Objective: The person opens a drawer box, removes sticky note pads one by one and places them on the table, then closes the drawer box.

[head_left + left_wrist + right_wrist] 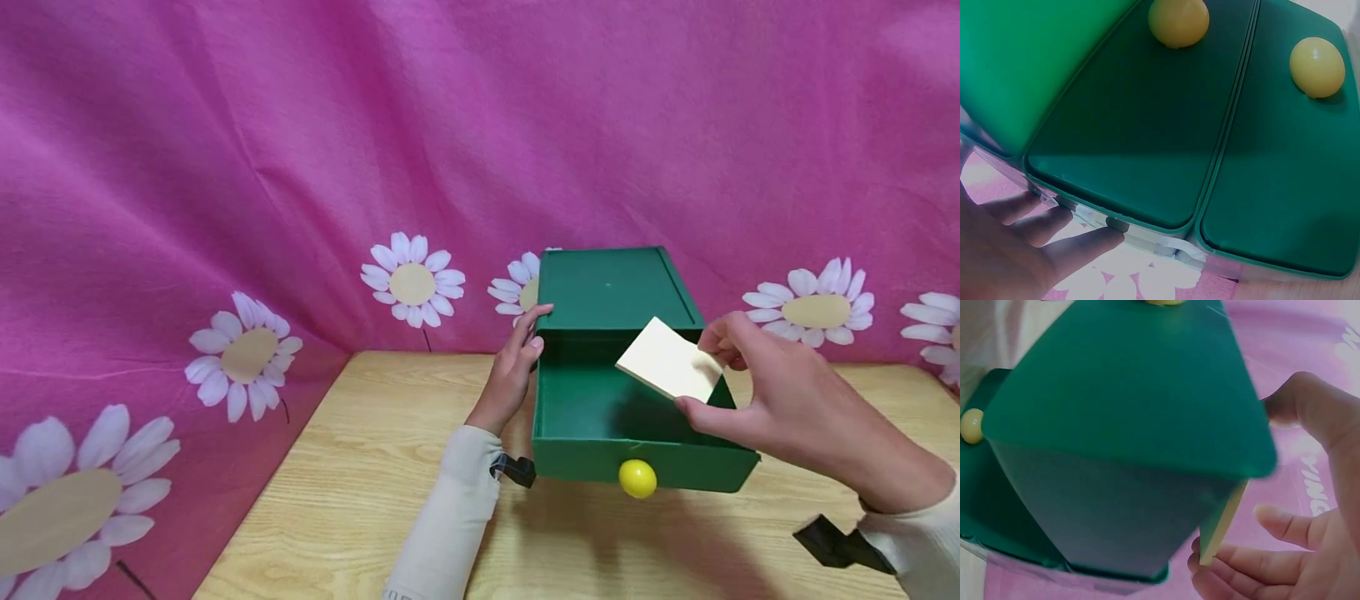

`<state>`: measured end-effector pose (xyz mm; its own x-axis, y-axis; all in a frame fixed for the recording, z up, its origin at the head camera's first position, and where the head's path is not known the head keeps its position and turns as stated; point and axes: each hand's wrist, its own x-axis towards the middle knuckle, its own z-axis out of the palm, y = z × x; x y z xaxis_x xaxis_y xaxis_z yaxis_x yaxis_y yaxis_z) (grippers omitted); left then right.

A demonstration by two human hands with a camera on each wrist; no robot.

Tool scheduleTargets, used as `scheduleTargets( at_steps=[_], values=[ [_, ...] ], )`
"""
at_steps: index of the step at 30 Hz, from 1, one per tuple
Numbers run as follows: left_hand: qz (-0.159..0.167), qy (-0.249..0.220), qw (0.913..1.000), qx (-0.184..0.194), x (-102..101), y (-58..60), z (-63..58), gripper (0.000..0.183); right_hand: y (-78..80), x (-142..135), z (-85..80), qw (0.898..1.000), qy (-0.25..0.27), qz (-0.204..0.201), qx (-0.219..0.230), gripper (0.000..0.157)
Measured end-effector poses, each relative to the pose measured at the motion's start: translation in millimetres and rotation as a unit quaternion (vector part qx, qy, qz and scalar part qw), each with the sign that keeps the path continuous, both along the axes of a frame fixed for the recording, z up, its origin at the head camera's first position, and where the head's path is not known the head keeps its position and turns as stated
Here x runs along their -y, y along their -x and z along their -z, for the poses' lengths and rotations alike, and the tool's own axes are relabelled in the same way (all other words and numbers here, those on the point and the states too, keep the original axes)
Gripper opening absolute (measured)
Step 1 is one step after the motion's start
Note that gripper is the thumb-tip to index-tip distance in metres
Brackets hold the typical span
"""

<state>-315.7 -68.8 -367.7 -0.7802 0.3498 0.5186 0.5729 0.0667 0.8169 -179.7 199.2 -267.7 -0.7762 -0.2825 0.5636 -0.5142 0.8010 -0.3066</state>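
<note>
A green drawer cabinet (611, 287) stands on the table with its top drawer (581, 462) pulled out, a yellow knob (637, 479) on the front. My right hand (780, 396) pinches a pale yellow sticky note pad (667, 358) between thumb and fingers, tilted above the drawer's opening. From the right wrist, the pad (1225, 522) shows as a thin edge beside the drawer, partly hidden by it. My left hand (513, 371) rests against the cabinet's left side, fingers extended; in the left wrist view its fingertips (1094, 247) touch that side.
Below the pulled-out drawer are two closed drawer fronts with yellow knobs (1179, 22). The wooden table (375, 467) carries the cabinet. A pink cloth (450, 142) with white daisies hangs behind and to the left. Black camera straps (517, 469) sit at both wrists.
</note>
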Motion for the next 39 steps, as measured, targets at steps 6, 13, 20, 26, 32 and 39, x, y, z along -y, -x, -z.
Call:
scheduleTargets(
  at_steps=[6, 13, 20, 26, 32, 39],
  values=[
    [-0.008, 0.000, 1.0000, 0.001, 0, -1.0, -0.8, 0.046, -11.4, -14, -1.0, 0.999, 0.033, 0.040, -0.015, 0.055],
    [0.009, 0.016, 0.9995, 0.028, 3, -29.2, -28.8, 0.049, -20.6, -32, 11.6, 0.996, 0.060, 0.073, -0.010, 0.058],
    [0.006, 0.006, 0.9998, 0.020, 2, -4.6, -5.8, 0.048, -21.7, -45, 23.0, 0.993, 0.066, 0.086, -0.052, 0.058],
    [-0.002, 0.000, 0.9999, 0.012, 0, -0.4, -0.2, 0.047, -24.9, -52, 32.7, 0.988, 0.096, 0.114, -0.038, 0.057],
    [-0.013, -0.002, 0.9999, 0.006, -1, -0.6, -0.8, 0.046, -23.7, -61, 40.2, 0.985, 0.104, 0.132, -0.040, 0.058],
    [0.001, -0.002, 1.0000, 0.001, 1, 0.0, -0.1, 0.047, -21.8, -75, 55.5, 0.981, 0.144, 0.129, -0.035, 0.050]
  ],
)
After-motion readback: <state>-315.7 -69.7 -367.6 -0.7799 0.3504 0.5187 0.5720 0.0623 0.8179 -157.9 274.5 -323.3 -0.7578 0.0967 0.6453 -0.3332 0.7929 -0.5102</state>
